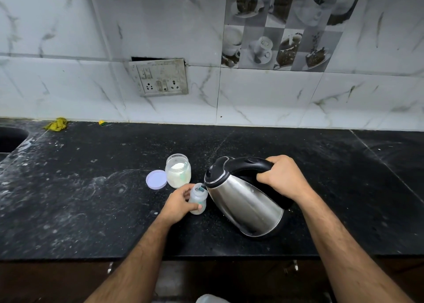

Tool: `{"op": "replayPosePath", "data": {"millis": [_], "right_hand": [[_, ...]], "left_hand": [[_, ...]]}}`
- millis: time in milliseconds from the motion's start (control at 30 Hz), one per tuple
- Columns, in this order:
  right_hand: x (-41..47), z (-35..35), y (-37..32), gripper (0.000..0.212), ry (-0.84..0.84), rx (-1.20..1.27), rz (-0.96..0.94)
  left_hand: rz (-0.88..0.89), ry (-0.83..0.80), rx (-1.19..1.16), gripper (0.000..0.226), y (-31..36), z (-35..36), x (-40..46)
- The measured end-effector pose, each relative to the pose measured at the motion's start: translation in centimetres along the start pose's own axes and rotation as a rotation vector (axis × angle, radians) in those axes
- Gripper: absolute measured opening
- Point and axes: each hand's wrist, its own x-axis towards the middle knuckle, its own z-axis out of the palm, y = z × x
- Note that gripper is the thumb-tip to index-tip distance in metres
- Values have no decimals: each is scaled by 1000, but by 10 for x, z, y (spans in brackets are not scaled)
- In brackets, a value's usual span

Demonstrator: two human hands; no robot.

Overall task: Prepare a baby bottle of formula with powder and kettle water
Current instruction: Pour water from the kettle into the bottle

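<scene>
A small clear baby bottle stands open on the black counter, and my left hand grips its side. My right hand grips the black handle of a steel electric kettle. The kettle is tilted to the left, with its spout right over the bottle's mouth. Behind the bottle stands an open glass jar of white powder. Its pale lilac lid lies flat on the counter to the jar's left.
A sink is cut into the counter at the far left. A yellow scrap and a small yellow bit lie by the tiled wall. A switch and socket plate is on the wall. The counter's front edge runs just below the kettle.
</scene>
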Motion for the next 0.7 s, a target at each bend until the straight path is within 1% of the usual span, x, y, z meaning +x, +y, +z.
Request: {"op": "replayPosePath", "data": {"millis": [100, 233, 300, 400, 533, 633, 700], "right_hand": [[2, 2, 2, 5, 8, 32, 14], [5, 4, 7, 7, 43, 99, 29], [7, 5, 10, 10, 70, 135, 30], [9, 5, 12, 16, 116, 217, 34], [14, 4, 11, 10, 213, 329, 45], [22, 4, 6, 22, 289, 425, 50], [30, 5, 2, 24, 347, 472, 41]], "left_hand": [[-5, -4, -22, 64, 3, 0, 1], [-1, 1, -49, 74, -1, 1, 5], [-6, 14, -55, 75, -6, 1, 8], [3, 32, -64, 73, -4, 3, 8], [-2, 40, -71, 61, -2, 6, 7], [-5, 42, -68, 59, -3, 8, 10], [-11, 46, -61, 58, -4, 11, 12]]}}
